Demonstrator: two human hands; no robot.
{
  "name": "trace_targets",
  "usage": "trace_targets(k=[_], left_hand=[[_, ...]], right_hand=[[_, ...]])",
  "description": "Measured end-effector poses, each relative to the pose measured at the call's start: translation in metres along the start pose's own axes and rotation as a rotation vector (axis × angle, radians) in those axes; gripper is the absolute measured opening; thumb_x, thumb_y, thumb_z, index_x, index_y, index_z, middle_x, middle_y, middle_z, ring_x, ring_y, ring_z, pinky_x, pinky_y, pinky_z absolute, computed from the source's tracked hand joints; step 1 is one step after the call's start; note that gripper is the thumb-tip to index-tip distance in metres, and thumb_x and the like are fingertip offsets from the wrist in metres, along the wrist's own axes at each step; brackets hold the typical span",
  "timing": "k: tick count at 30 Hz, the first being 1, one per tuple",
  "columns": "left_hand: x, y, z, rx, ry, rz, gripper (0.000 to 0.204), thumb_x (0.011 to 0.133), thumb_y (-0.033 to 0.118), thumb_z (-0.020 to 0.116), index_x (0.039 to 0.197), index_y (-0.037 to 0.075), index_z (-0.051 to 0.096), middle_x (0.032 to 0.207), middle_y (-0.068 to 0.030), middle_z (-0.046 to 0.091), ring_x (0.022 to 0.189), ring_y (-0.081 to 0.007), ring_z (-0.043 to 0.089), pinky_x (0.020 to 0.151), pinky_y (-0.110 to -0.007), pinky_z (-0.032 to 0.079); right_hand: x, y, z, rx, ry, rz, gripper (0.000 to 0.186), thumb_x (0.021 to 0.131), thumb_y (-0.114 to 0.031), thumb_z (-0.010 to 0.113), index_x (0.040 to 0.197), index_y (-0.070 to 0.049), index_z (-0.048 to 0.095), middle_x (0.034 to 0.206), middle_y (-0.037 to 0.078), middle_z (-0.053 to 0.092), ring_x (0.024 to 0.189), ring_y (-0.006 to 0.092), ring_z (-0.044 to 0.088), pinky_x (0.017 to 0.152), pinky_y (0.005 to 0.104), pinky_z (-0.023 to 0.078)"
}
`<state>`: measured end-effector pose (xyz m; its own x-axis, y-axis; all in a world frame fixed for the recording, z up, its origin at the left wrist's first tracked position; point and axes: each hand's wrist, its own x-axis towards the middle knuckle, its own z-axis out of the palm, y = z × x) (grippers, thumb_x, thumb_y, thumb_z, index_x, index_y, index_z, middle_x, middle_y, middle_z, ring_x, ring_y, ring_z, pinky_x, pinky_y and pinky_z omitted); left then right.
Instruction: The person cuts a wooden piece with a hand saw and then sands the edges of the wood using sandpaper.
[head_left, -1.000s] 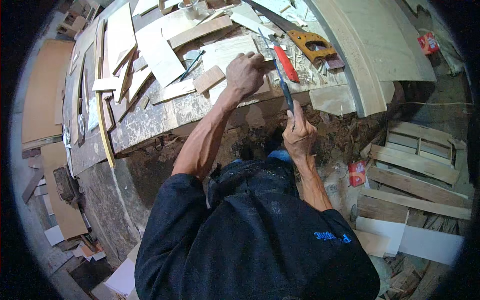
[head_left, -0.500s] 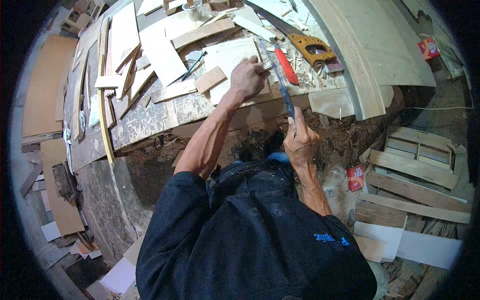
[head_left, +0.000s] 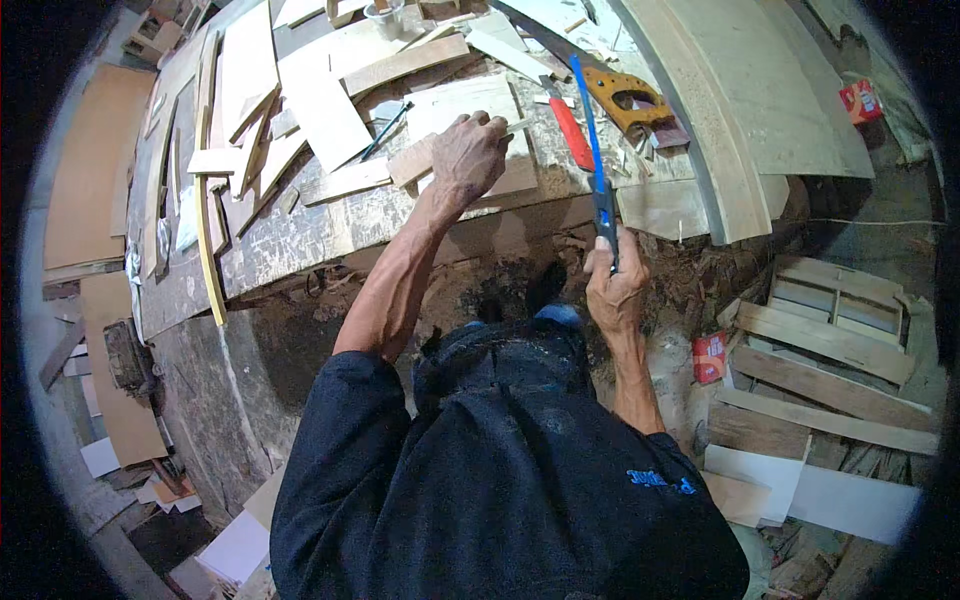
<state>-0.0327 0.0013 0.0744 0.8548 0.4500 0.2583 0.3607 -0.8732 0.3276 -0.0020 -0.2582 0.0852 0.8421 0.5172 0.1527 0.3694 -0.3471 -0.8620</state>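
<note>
My left hand (head_left: 468, 162) is closed over the bench, a short pale wood strip (head_left: 520, 126) poking out past its fingers. Beneath it lie a flat pale board (head_left: 425, 118) and a small brown wood block (head_left: 412, 162). In my right hand (head_left: 618, 282), at the bench's front edge, is a mini hacksaw with a dark handle (head_left: 604, 208) and a narrow blue blade (head_left: 587, 115) pointing away from me. The blade is apart from the strip. Close beside it lies a red-handled utility knife (head_left: 570, 132); just beyond is a yellow-handled handsaw (head_left: 625, 97).
Wood offcuts (head_left: 320, 110) and a blue pen-like stick (head_left: 386, 132) lie on the worn bench (head_left: 275, 250). Long curved panels (head_left: 700, 110) stand at the right. Wooden frames (head_left: 830, 300) and a red packet (head_left: 709, 357) are on the floor.
My left hand has moved slightly left and nearer with the strip. My right hand has shifted right, swinging the blue blade away from the strip to a more upright angle.
</note>
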Motion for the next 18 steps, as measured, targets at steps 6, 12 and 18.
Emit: trace_targets(k=[6, 12, 18], left_hand=[[0.000, -0.002, 0.009, -0.030, -0.011, -0.023, 0.018, 0.091, 0.027, 0.059, 0.101, 0.014, 0.067, 0.096, -0.0079, 0.064, 0.093, -0.0305, 0.062, 0.073, -0.043, 0.051], [-0.002, -0.009, 0.018, -0.083, -0.023, 0.026, 0.022, 0.091, 0.029, 0.060, 0.107, 0.015, 0.067, 0.098, -0.0079, 0.065, 0.096, -0.0300, 0.061, 0.075, -0.043, 0.051], [-0.002, -0.008, 0.015, -0.115, -0.032, 0.018, 0.022, 0.090, 0.028, 0.061, 0.106, 0.014, 0.067, 0.098, -0.0093, 0.065, 0.095, -0.0309, 0.061, 0.075, -0.043, 0.051]], right_hand=[[-0.012, 0.012, 0.012, -0.101, -0.039, 0.002, 0.022, 0.093, -0.015, 0.054, 0.112, -0.004, 0.059, 0.072, 0.019, 0.063, 0.063, 0.0410, 0.062, 0.055, 0.0476, 0.046], [-0.010, 0.007, 0.009, -0.127, -0.054, 0.022, 0.024, 0.093, -0.015, 0.054, 0.113, -0.003, 0.059, 0.076, 0.021, 0.064, 0.066, 0.0418, 0.062, 0.057, 0.0475, 0.047], [-0.011, 0.012, 0.010, -0.138, -0.079, 0.045, 0.026, 0.093, -0.016, 0.053, 0.115, -0.003, 0.058, 0.076, 0.021, 0.064, 0.065, 0.0413, 0.062, 0.057, 0.0472, 0.048]])
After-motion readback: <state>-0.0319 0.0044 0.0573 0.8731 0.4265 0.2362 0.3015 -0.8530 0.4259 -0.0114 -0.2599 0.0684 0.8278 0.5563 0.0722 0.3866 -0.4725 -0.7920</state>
